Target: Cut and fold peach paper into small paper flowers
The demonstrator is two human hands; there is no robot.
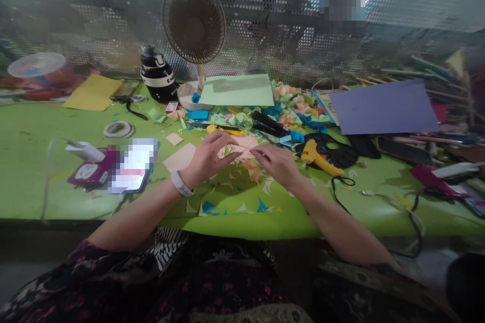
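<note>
The pink paper [242, 146] lies crosswise mid-table [30, 161], the left hand [208, 159] and right hand [278, 162] each pinching an end.

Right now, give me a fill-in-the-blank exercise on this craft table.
The left hand and right hand hold a ___ paper piece between them.
The wristband sits on the ___ wrist.
The glue gun is ___ in colour.
The black bottle stands ___ of the fan.
Missing words: pink; left; yellow; left.
</note>
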